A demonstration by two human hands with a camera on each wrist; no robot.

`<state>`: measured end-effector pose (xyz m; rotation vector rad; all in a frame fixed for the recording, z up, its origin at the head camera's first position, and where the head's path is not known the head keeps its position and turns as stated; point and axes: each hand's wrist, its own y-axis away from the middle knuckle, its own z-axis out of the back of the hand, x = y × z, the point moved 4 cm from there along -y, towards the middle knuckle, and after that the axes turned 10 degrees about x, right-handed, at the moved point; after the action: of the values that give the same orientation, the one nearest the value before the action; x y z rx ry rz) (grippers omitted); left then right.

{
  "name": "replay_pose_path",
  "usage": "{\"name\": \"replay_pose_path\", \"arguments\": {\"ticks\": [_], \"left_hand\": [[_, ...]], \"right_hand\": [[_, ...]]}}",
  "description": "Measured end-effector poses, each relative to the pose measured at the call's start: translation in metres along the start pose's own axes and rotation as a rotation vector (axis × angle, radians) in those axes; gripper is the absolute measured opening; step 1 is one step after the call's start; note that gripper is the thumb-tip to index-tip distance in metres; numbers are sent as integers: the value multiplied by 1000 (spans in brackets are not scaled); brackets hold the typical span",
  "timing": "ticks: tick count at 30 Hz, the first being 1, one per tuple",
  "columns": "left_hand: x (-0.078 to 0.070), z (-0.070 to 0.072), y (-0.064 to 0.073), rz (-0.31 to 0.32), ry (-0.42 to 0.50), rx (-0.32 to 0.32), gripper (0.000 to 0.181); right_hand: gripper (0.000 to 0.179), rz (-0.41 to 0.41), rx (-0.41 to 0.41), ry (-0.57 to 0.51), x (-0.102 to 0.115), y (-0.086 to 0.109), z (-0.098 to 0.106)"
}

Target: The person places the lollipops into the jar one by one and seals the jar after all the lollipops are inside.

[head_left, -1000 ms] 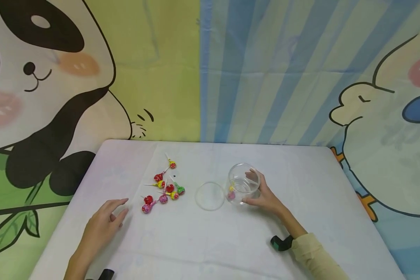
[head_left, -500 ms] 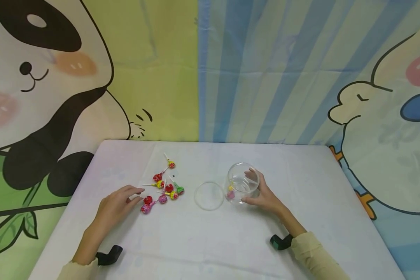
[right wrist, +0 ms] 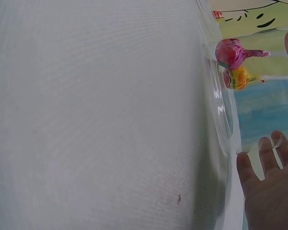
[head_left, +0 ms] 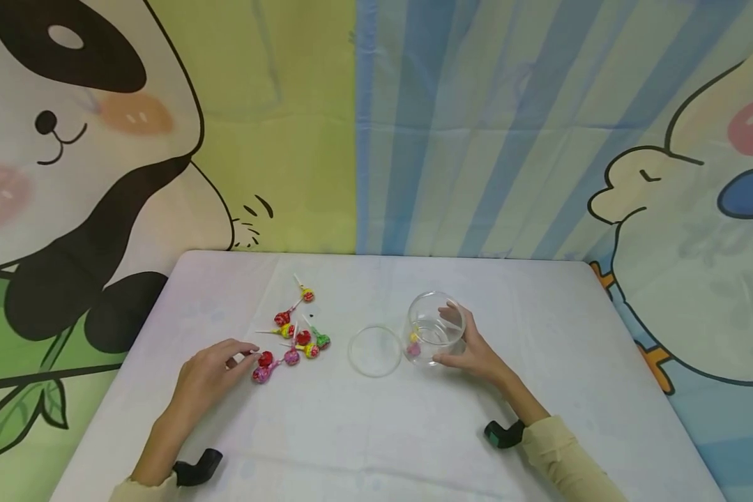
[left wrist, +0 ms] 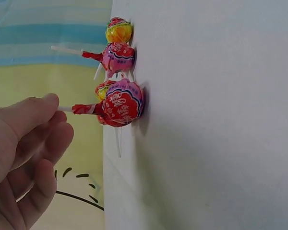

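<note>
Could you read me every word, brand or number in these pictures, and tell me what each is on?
None can be read clearly enough to quote.
Red-and-purple lollipop held by the left hand: white characters on its wrapper, too blurred to read.
Pink lollipop and yellow lollipop in the clear jar: wrapper print too small and blurred.
Cartoon backdrop: drawings, no writing visible.

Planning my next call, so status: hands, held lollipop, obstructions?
Left hand pinches a lollipop by its stick. Right hand holds clear jar, pink lollipop and yellow lollipop inside. Clear lid between them, flat; likely no obstacle.
</note>
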<state>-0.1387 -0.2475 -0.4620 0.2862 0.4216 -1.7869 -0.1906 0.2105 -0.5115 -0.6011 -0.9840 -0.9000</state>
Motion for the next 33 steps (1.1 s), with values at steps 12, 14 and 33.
{"name": "replay_pose_path", "arguments": {"ticks": [12,14,33], "left_hand": [[-6,9,-2,-37,178,-159,19],[-11,10,-6,-24,276,-157,16],[-162,-5,-91,-186,854,58,12]], "right_hand": [[104,-14,0,7,1,-1,-2],[104,-16,-6,10,1,-1,-1],[104,-31,-14,7,0,0,-2]]}}
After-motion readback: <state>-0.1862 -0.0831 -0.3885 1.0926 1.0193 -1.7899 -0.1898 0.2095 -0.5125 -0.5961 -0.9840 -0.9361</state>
